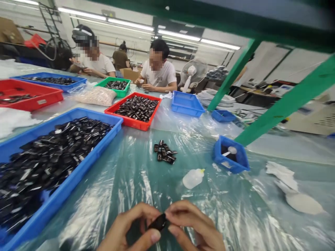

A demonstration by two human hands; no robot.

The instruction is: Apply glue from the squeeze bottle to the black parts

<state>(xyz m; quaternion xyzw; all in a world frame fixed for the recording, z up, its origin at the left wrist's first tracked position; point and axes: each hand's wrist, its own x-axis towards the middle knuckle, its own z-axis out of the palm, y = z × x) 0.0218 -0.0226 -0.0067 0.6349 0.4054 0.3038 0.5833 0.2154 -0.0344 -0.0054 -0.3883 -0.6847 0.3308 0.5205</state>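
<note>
Low at the frame's bottom edge, my left hand [131, 228] and my right hand [195, 226] meet around one small black part [158, 222]. Both pinch it with fingertips, left thumb under it, right fingers at its right end. A small pile of the same black parts [164, 152] lies on the plastic-covered table [146, 184] ahead of my hands. To the left a big blue tray [78, 172] is heaped with several black parts. A white squeeze bottle [193, 178] with a yellow tip lies on its side just beyond my right hand.
A small blue bin [237, 166] with a white item stands right of the pile; white cloths [290, 188] lie far right. Red [131, 121], green [119, 92] and blue trays [187, 104] sit farther back. Two people sit across the table. Green frame bars [282, 108] slant overhead right.
</note>
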